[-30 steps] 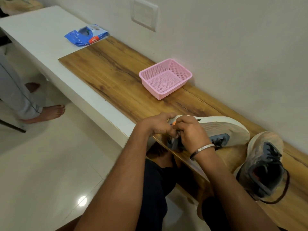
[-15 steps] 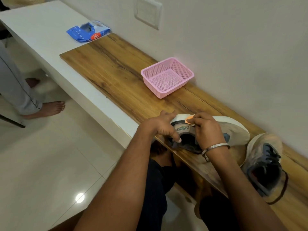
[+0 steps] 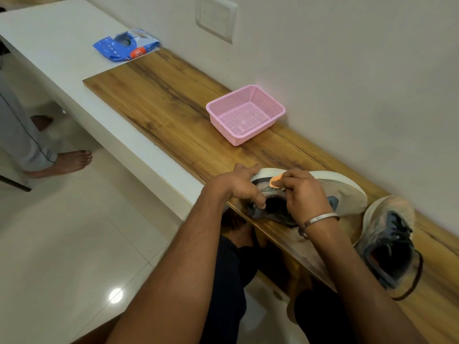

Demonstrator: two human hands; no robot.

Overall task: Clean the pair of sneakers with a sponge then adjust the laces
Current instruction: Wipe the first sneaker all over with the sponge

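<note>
A grey-blue sneaker with a white sole (image 3: 345,188) lies on its side on the wooden board (image 3: 173,115), sole toward the wall. My left hand (image 3: 239,187) grips its heel, thumb at the collar opening. My right hand (image 3: 304,194) pinches a small orange sponge (image 3: 275,181) against the heel, just below the sole edge. The second sneaker (image 3: 387,244) stands upright to the right, its dark lace hanging loose over the board's front edge.
An empty pink mesh basket (image 3: 246,114) sits on the board near the wall. A blue packet (image 3: 125,45) lies on the white counter (image 3: 49,40) farther left. Another person's bare foot (image 3: 72,161) stands on the tiled floor at left.
My right hand has shifted with the sponge from the sneaker's collar up to the heel by the sole. The heel has turned so the opening faces me more. The second sneaker has not moved.
</note>
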